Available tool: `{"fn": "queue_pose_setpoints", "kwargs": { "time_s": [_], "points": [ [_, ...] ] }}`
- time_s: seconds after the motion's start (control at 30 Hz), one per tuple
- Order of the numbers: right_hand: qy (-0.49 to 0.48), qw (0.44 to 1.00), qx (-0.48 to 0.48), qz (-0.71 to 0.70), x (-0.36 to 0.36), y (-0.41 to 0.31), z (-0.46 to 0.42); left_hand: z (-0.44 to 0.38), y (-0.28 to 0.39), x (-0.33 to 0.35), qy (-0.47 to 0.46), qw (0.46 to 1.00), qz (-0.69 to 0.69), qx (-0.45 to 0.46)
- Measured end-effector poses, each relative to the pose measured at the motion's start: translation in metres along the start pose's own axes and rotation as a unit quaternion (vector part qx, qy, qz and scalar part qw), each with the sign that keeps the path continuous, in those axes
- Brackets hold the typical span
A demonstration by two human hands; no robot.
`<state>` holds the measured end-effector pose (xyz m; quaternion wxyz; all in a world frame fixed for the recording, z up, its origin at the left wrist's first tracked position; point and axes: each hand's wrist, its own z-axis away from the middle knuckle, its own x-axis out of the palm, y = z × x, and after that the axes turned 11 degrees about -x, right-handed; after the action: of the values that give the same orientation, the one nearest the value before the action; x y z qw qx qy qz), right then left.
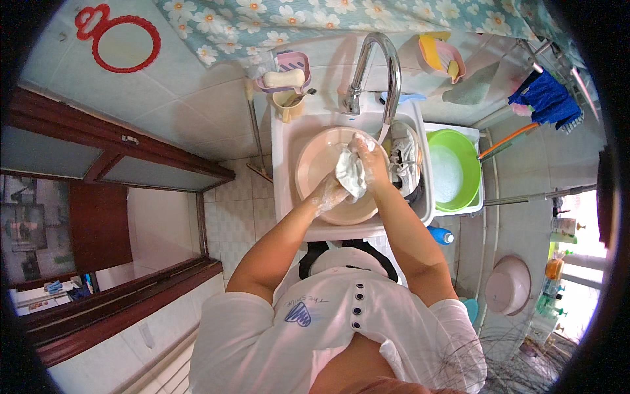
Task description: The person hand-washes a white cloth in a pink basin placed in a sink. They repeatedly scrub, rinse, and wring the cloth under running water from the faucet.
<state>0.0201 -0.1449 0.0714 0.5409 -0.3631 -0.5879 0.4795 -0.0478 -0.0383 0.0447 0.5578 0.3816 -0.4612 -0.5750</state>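
Observation:
Both my hands are over a pale pink plastic basin [307, 165] standing in a white sink [283, 197]. A wet white cloth item [350, 173], its exact kind unclear, is bunched between them. My left hand [329, 191], streaked with suds, grips its lower part. My right hand [372, 160] holds the upper right side, with white lather about the fingers. Just right of the basin, a shoe with loose white laces [406, 160] lies in the sink. Water runs from the curved chrome faucet [393, 74] near my right hand.
A green basin [470, 184] with sudsy water stands right of the sink. Behind the sink are a beige cup [285, 114], a soap bar [284, 78] in a dish and a blue-handled brush [408, 97]. A blue bottle [439, 235] is below right.

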Motion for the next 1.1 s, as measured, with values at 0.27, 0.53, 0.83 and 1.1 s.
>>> {"fn": "queue_pose_setpoints", "kwargs": {
  "time_s": [0.27, 0.53, 0.83, 1.1],
  "points": [
    [-0.048, 0.927, -0.185, 0.323, -0.013, 0.015, 0.015, 0.0, -0.001, -0.01, 0.113, 0.991, -0.05, -0.043],
    [-0.07, 0.929, -0.062, 0.357, -0.007, 0.025, 0.046, 0.008, 0.003, -0.008, 0.204, 0.915, -0.348, 0.024],
    [-0.088, 0.975, -0.049, 0.2, -0.007, 0.037, 0.051, -0.011, -0.029, -0.022, 0.144, 0.937, 0.232, -0.218],
    [-0.095, 0.855, -0.069, 0.505, 0.017, 0.028, 0.036, 0.003, -0.007, 0.007, 0.084, 0.928, 0.286, -0.224]
  ]
}}
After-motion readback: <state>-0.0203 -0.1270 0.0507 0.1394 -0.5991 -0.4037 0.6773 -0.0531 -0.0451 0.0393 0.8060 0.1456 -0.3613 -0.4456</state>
